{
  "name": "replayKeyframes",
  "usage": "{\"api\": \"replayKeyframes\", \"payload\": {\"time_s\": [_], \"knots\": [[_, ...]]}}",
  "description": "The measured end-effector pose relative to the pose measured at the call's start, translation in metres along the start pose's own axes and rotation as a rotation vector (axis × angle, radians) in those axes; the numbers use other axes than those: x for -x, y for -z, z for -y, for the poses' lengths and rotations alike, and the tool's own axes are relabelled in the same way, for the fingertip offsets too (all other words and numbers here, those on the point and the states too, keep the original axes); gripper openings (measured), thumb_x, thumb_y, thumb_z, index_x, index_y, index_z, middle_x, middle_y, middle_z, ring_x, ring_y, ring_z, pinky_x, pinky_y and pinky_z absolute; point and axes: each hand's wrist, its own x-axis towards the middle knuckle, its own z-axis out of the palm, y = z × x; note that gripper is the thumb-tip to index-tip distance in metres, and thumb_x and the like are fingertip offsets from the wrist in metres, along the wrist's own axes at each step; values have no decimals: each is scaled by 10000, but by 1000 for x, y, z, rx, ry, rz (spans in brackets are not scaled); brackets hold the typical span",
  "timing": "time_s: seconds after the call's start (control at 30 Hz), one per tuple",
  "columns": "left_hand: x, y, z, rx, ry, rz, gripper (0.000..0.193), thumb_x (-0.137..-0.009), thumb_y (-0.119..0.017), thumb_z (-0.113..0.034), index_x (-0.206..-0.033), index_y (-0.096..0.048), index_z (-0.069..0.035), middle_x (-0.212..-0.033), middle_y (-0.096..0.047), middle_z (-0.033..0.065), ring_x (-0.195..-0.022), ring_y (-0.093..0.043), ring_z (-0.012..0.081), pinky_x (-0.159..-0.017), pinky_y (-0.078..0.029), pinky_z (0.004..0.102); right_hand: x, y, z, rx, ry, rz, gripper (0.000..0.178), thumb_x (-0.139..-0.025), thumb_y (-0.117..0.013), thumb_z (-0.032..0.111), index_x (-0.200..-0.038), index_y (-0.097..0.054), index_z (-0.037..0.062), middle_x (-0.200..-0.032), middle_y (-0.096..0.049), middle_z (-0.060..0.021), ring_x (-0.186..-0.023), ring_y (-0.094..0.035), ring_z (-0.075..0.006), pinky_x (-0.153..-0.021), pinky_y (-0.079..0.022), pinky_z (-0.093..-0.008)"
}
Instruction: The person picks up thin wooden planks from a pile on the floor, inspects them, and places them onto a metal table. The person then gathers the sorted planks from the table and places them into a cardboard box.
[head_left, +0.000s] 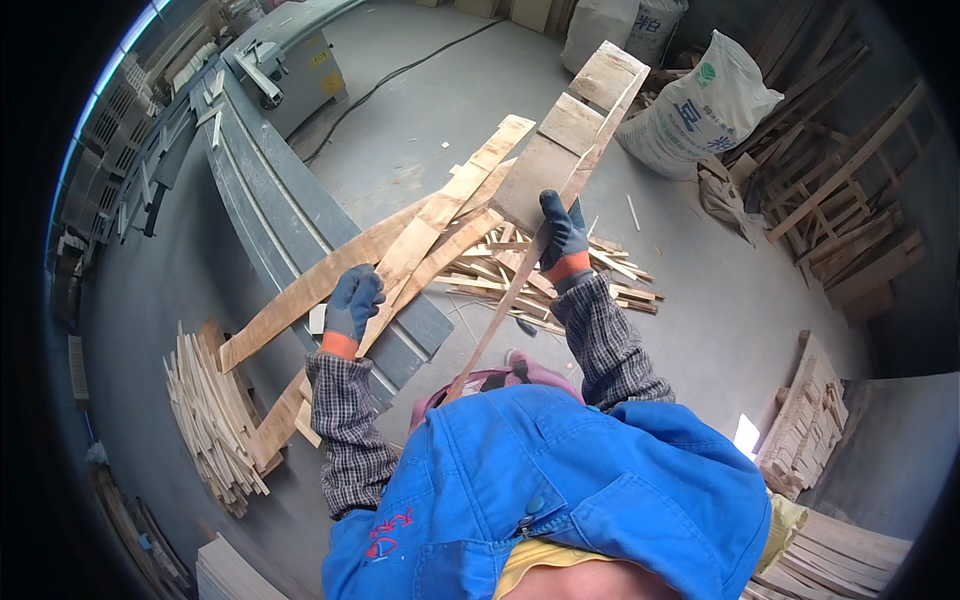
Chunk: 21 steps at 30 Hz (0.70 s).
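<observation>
My right hand, in a dark blue work glove with an orange cuff, is closed on the edge of a long wooden board. This board tilts away to the far right, with dark gaps across its far part and a thin edge running back toward my waist. My left hand, gloved alike, is curled into a fist against the near part of a light wooden plank; whether its fingers grip that plank is hidden. Another long plank lies crosswise under it, over the grey machine bed.
Thin wood offcuts lie heaped on the floor ahead, and more strips are stacked at left. White sacks stand at the far right beside a pile of scrap wood. A black cable crosses the floor near the machine cabinet.
</observation>
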Motion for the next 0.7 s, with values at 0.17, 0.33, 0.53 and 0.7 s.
{"api": "replayKeyframes", "payload": {"time_s": [0.17, 0.33, 0.53, 0.7], "knots": [[16, -124, -46, -13, 122, 578, 439, -945, -576, -352, -1264, -519, -56, -1051, -628, 68, -934, -639, 162, -750, -537, 281, -6, -1, -9, 17, -9, 103, 545, -846, -692, 106, -1338, -461, 57, -1184, -589, -71, -1055, -577, -202, -911, -488, -346], [13, -186, -11, 218, 446, 696, 341, -966, -523, -379, -1040, -583, -51, -835, -616, 57, -627, -574, 116, -548, -475, 245, -7, 13, -12, 113, 50, 120, 615, -798, -718, 19, -1350, -449, 40, -1209, -601, -97, -1060, -602, -218, -891, -516, -350], [-30, -202, 47, -619, -208, 850, 407, -982, -455, -377, -845, -627, -35, -643, -570, 32, -473, -424, 102, -446, -351, 254, -7, 80, -41, 391, 232, -10, 580, -811, -681, -1, -1341, -445, 3, -1197, -611, -125, -1043, -614, -214, -882, -506, -318], [-26, -236, 52, -572, 496, 754, 510, -927, -492, -517, -735, -673, -81, -624, -626, 28, -484, -478, 102, -447, -374, 267, 13, 141, -66, 488, 229, -219, 614, -810, -657, -38, -1375, -419, -8, -1228, -603, -138, -1051, -612, -219, -895, -499, -325]]}}
